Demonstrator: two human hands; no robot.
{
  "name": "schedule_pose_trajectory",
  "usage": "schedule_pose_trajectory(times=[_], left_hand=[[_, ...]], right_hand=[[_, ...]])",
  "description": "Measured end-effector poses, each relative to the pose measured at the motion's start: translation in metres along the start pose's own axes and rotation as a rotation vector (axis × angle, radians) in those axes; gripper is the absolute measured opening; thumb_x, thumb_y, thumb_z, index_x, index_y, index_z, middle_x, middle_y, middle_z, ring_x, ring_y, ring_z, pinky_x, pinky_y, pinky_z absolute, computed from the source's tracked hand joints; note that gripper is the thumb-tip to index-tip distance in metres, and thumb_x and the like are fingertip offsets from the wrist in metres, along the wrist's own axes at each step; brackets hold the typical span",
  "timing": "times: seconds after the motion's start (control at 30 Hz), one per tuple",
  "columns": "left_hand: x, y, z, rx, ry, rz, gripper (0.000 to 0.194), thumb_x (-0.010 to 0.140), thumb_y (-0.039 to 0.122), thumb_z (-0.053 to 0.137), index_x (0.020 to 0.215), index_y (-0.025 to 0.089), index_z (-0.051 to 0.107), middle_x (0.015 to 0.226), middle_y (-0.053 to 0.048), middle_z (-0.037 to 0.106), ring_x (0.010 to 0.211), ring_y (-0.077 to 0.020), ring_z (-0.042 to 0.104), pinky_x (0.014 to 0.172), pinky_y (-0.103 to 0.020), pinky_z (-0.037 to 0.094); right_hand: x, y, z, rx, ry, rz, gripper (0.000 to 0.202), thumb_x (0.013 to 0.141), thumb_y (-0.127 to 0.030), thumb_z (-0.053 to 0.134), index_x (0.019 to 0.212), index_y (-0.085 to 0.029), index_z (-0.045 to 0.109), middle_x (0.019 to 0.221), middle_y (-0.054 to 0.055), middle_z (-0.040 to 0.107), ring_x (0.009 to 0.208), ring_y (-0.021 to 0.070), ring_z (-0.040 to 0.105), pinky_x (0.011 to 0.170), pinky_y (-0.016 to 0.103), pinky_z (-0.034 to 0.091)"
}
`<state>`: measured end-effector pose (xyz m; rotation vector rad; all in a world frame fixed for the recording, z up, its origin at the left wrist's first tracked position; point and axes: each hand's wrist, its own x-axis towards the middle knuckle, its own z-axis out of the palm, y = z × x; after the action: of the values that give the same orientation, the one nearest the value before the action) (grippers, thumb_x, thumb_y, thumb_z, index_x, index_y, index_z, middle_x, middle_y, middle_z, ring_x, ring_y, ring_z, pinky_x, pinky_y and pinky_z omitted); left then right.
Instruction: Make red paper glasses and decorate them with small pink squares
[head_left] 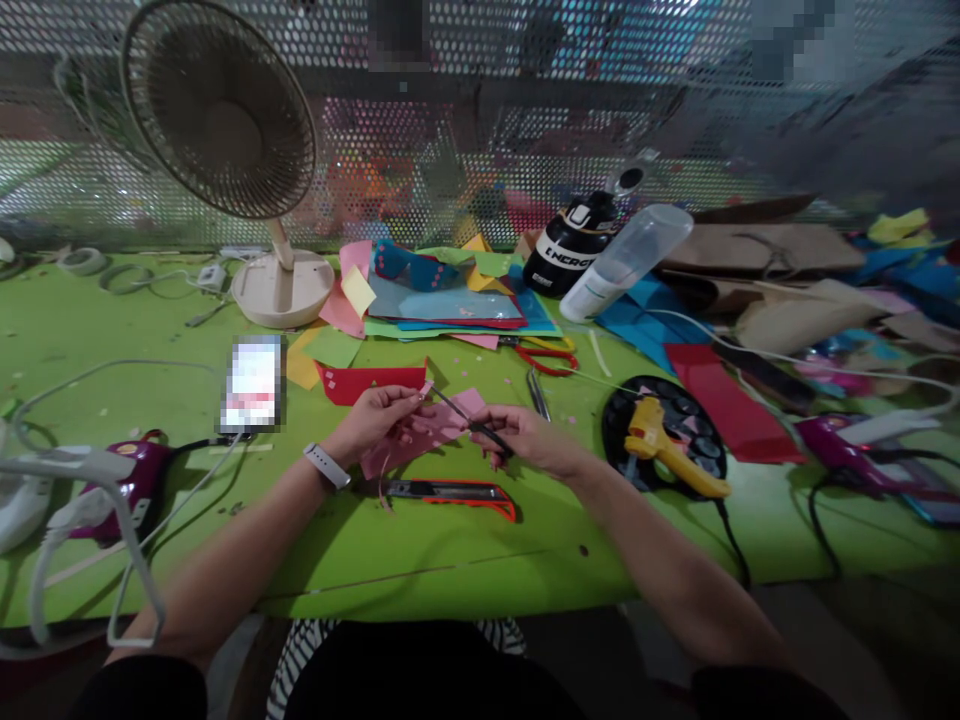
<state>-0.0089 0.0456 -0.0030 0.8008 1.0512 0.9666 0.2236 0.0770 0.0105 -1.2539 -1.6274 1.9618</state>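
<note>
My left hand [384,422] is closed, its fingertips pinching a small pink paper piece [425,388] over a pink sheet [409,445]. My right hand [521,438] wraps round dark tweezers [489,436], whose thin tips reach left towards the pinched piece. Whether the tips touch it is too small to tell. Just behind my left hand lies a red paper strip [367,380] with small pink squares at its left end. An orange and black utility knife [450,492] rests in front of both hands.
A yellow glue gun [660,445] lies on a black round tray [615,400] at right. Behind are red-handled scissors [547,355], stacked coloured papers [450,305], a black bottle [570,245] and a clear bottle [630,260]. A fan [281,290] and phone [253,383] are at left.
</note>
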Motion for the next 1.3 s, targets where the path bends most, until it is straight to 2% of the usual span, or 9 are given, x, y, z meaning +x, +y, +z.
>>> schedule_pose_trajectory(times=[0.1,0.3,0.9,1.13,1.3], left_hand=[[-0.0003,0.0003,-0.0009,-0.001,0.016,0.012,0.018,0.083,0.028,0.070,0.089,0.011,0.065,0.083,-0.008,0.075,0.054,-0.0061,0.064,0.048,-0.014,0.048],[-0.0003,0.0005,-0.0012,-0.007,0.015,0.053,0.026,0.077,0.035,0.074,0.081,0.012,0.062,0.070,-0.003,0.071,0.046,-0.0050,0.057,0.046,-0.014,0.045],[0.0007,-0.0007,-0.0027,0.069,0.019,0.080,0.027,0.078,0.037,0.073,0.080,0.012,0.063,0.069,-0.002,0.067,0.046,-0.0046,0.055,0.044,-0.014,0.040],[0.0008,-0.0004,-0.0025,0.090,0.020,0.077,0.028,0.079,0.038,0.072,0.082,0.012,0.063,0.070,-0.002,0.068,0.046,-0.0033,0.053,0.041,-0.013,0.035],[0.0003,0.0008,-0.0012,0.091,0.035,0.070,0.026,0.079,0.036,0.072,0.080,0.012,0.063,0.070,-0.002,0.068,0.047,-0.0037,0.054,0.042,-0.013,0.037]], right_hand=[[0.0000,-0.0005,-0.0019,-0.010,0.006,0.000,0.057,0.054,-0.054,0.083,0.090,-0.014,0.062,0.062,-0.004,0.061,0.047,0.0069,0.056,0.047,0.021,0.044],[-0.0008,-0.0009,-0.0034,-0.010,0.000,0.005,0.058,0.054,-0.055,0.083,0.090,-0.014,0.063,0.062,-0.004,0.062,0.046,0.0067,0.057,0.047,0.021,0.044],[0.0005,0.0057,-0.0073,-0.039,-0.032,-0.013,0.057,0.061,-0.056,0.080,0.096,-0.014,0.066,0.064,-0.001,0.063,0.049,0.0082,0.059,0.047,0.020,0.045],[-0.0001,0.0032,-0.0054,-0.032,-0.033,-0.010,0.059,0.058,-0.058,0.081,0.096,-0.014,0.066,0.069,0.000,0.065,0.048,0.0077,0.059,0.047,0.021,0.046],[-0.0003,0.0019,-0.0050,-0.029,-0.036,-0.011,0.059,0.057,-0.057,0.081,0.095,-0.015,0.066,0.068,-0.001,0.064,0.048,0.0073,0.058,0.046,0.020,0.045]])
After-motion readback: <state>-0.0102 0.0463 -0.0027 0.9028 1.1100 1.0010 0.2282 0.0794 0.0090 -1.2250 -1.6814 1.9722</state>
